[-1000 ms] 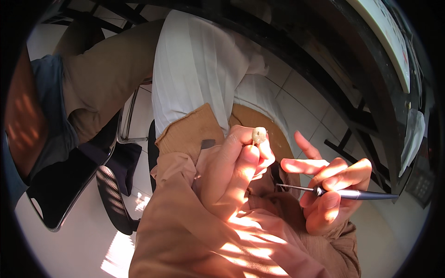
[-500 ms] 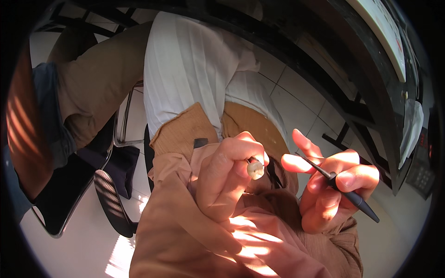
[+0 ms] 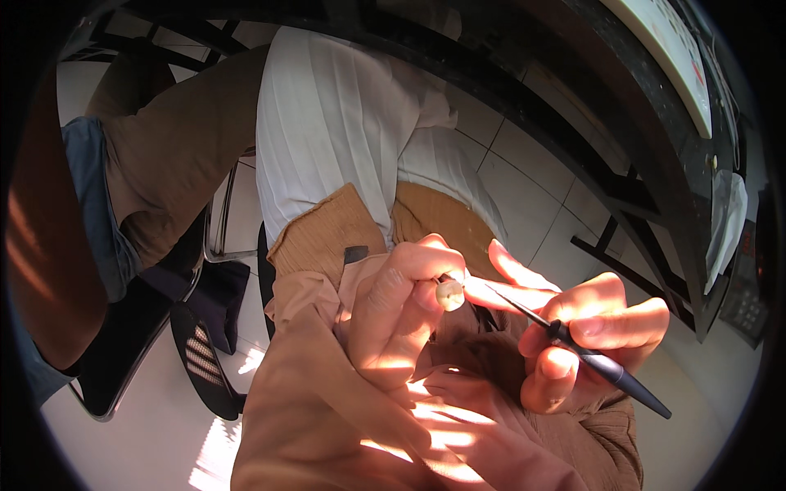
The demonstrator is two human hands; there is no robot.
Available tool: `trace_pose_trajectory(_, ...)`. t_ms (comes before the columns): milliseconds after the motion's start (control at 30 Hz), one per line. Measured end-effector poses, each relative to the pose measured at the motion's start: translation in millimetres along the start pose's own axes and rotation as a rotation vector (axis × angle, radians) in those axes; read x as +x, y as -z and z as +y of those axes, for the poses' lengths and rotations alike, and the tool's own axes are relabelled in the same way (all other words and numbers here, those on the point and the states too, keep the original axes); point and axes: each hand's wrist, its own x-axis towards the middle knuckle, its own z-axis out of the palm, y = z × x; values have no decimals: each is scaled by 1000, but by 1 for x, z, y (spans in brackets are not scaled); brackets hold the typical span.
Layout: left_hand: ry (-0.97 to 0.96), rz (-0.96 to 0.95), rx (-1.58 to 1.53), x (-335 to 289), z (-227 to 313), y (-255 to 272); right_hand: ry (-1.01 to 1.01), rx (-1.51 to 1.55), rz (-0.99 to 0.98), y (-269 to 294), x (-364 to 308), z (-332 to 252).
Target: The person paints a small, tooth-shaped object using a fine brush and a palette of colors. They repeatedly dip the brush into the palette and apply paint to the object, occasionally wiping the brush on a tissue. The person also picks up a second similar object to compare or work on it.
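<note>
My left hand [image 3: 397, 303] is closed, its thumb and curled forefinger pinching a small cream dental crown [image 3: 449, 296]. The crown's grooved top faces up, with a tiny dark spot in it; whatever lies behind it is hidden by the fingers. To the right, my right hand [image 3: 585, 331] grips a slim dark blue brush [image 3: 610, 368] between thumb and fingers. Its thin, dark pointed tip slants up and left toward the crown, a short gap away. One outstretched finger of the right hand reaches to the left fingertips beside the crown and appears to touch them.
A black table [image 3: 655, 164] with a metal frame curves along the top and right, bearing a white board [image 3: 667, 57] and a crumpled clear plastic bag [image 3: 725, 221]. At left, another person's leg [image 3: 180, 139] and a black chair [image 3: 143, 327] stand close.
My right hand has shifted left, bringing the brush tip nearer the crown and an outstretched finger up to the left fingertips. My left hand has stayed nearly still, the crown tilting slightly.
</note>
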Motion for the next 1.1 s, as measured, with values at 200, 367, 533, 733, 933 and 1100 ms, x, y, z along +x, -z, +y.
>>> trace_pose_trajectory(200,-57,-86,-23,-4,-17,11,45,57,-229,12,10,2)
trace_pose_trajectory(367,-84,-118,98,-1,-15,17,19,67,-45,-1,0,-4)
trace_pose_trajectory(533,-182,-89,116,-2,-23,14,135,152,129,-10,-8,16)
trace_pose_trajectory(733,-130,-77,128,-4,-17,14,-7,50,-39,6,-1,-3)
trace_pose_trajectory(933,-78,-74,80,-2,-15,11,4,23,33,3,-9,-1)
trace_pose_trajectory(1100,-104,-136,124,3,-9,14,-10,-6,-28,4,0,-6)
